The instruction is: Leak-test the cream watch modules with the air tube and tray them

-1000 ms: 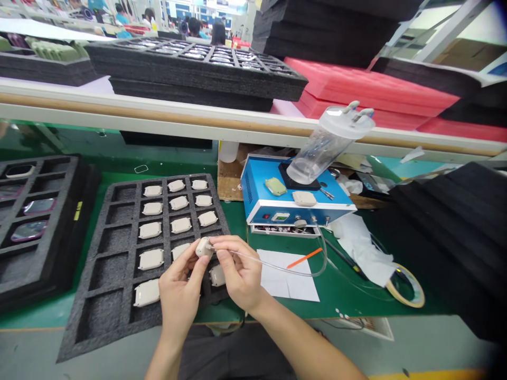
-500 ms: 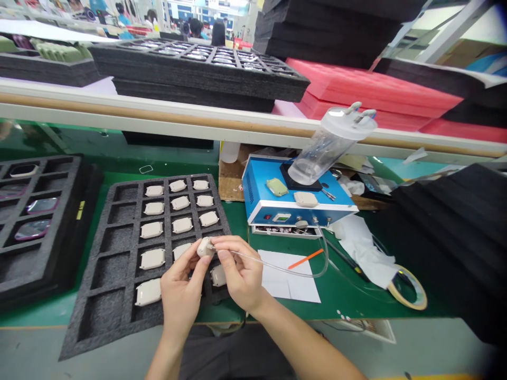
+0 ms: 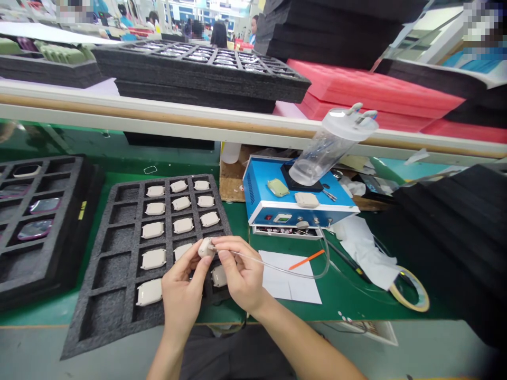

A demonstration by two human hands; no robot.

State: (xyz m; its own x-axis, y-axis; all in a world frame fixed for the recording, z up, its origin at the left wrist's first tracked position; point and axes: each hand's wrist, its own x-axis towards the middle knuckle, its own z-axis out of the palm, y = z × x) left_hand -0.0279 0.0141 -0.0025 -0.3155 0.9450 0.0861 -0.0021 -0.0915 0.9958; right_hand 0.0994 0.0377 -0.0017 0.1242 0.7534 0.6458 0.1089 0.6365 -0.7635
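Note:
Over the near edge of a dark foam tray, my left hand is closed on a small beige watch case, holding it tilted on its side. My right hand pinches the end of a clear thin tube against the side of that case; the fingers hide the exact tip. From there the tube curves right to the front of a blue box-shaped machine. Several more beige watch cases sit in the tray's pockets, while its left column holds none.
On the machine lie a green case, a beige case and a clear cylinder. White paper with an orange stick, tissue and a tape roll lie right. Another foam tray stands left; a shelf crosses behind.
The hands, watch case and tube keep nearly the same pose; the whole view has shifted very slightly. A person has come into view at the upper right.

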